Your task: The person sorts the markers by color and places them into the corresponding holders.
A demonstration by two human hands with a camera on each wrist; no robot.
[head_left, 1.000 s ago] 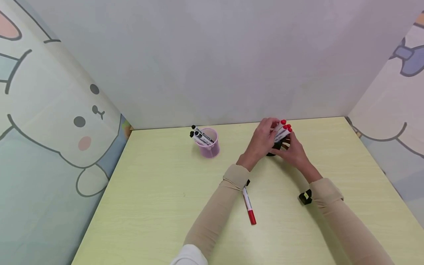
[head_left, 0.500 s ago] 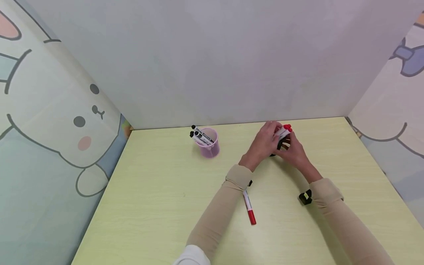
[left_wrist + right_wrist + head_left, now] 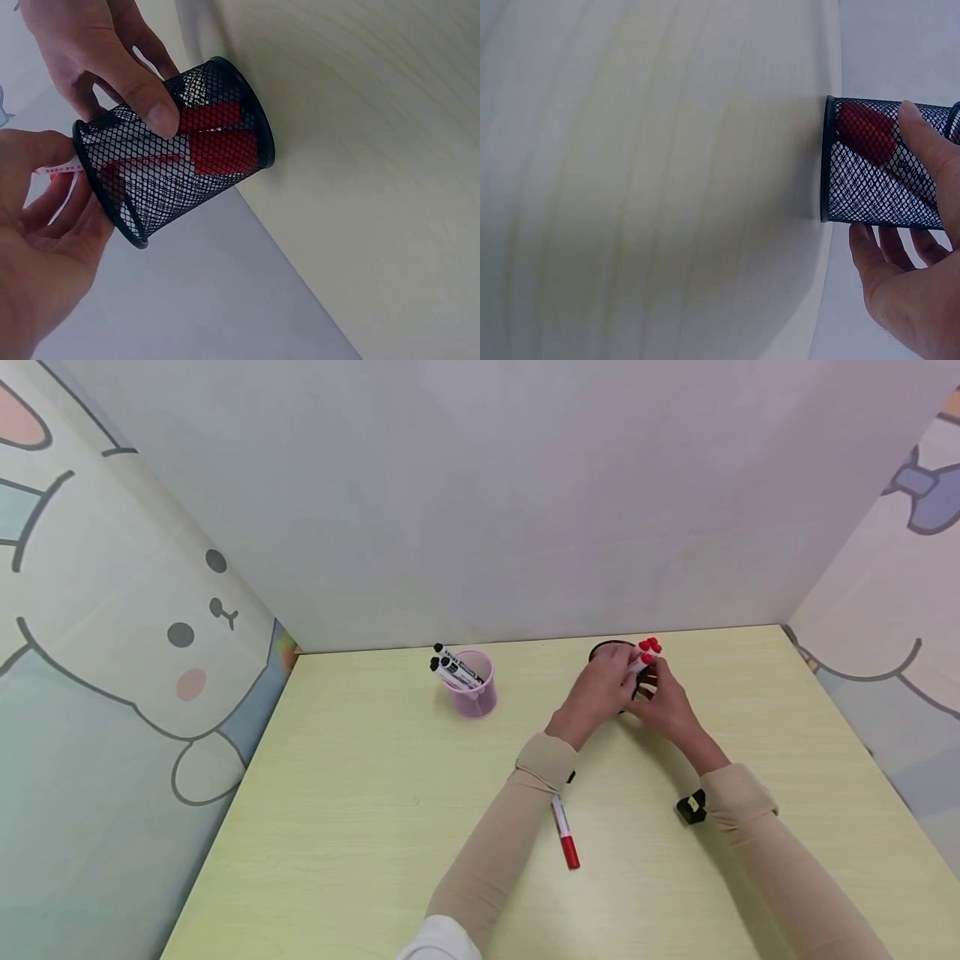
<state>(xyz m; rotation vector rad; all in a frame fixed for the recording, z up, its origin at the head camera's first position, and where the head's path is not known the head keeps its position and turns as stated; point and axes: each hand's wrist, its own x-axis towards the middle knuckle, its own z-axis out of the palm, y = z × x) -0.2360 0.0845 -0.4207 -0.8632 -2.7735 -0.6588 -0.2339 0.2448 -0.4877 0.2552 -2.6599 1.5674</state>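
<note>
At the back right of the table, my right hand [image 3: 663,702] grips the side of a black mesh pen cup [image 3: 161,180]. Its thumb and fingers wrap the mesh in the right wrist view. Several red-and-white markers stand in the cup, their red ends [image 3: 649,648] leaning right above the rim, with red parts [image 3: 225,152] also low inside the mesh. Over the mouth of the cup, my left hand [image 3: 600,683] has its fingers curled at the rim, around a marker's upper end [image 3: 61,169]. The left fingertips are partly hidden by the rim in the left wrist view.
A pink cup [image 3: 474,700] holding several black-capped markers stands to the left, near the back wall [image 3: 450,527]. One red-capped marker [image 3: 565,835] lies on the table [image 3: 360,827] beside my left sleeve. Printed panels [image 3: 127,635] flank the table.
The marker that stuck up highest has gone down into the cup with my left hand, which moved slightly right and down. The cup's back rim now shows. My right hand stays put.
</note>
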